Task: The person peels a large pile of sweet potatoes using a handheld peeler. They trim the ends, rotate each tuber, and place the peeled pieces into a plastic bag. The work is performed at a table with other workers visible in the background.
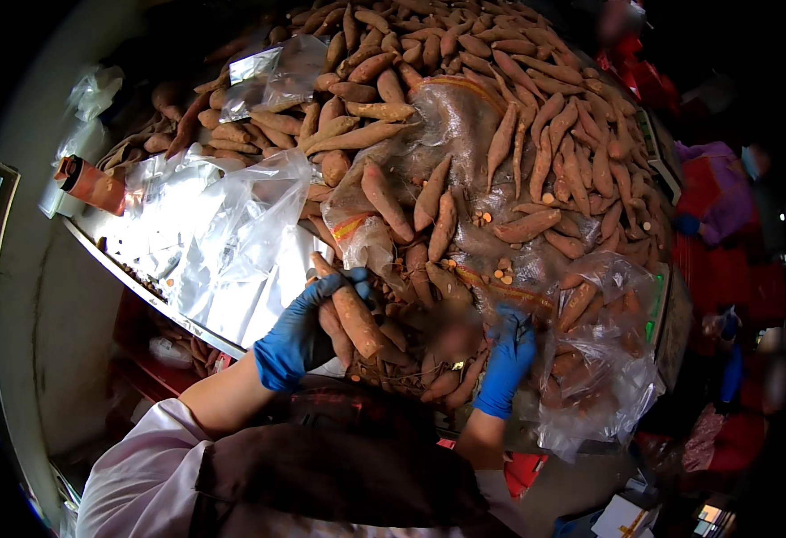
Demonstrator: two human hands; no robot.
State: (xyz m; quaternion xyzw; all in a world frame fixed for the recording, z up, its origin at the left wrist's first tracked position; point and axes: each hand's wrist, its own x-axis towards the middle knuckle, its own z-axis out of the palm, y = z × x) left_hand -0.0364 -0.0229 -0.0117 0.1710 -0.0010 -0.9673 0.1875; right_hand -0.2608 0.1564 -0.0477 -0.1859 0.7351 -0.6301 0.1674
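Note:
My left hand (299,327), in a blue glove, is closed around a long sweet potato (355,316) that points up and to the left. A second sweet potato (335,332) lies right against it; whether the hand grips that one too is unclear. My right hand (508,354), also gloved in blue, is held over the near part of the heap with its fingers drawn together. What they hold, if anything, cannot be made out. Between the hands is a blurred patch, with loose sweet potatoes (442,386) below it.
A large heap of sweet potatoes (581,148) covers the table's far and right sides, partly over clear plastic sheeting (456,117). Small cut slices (503,276) lie on it. Clear bags (241,202) spread at left. A filled plastic bag (590,359) stands at right. Another person's purple sleeve (729,193) shows beyond.

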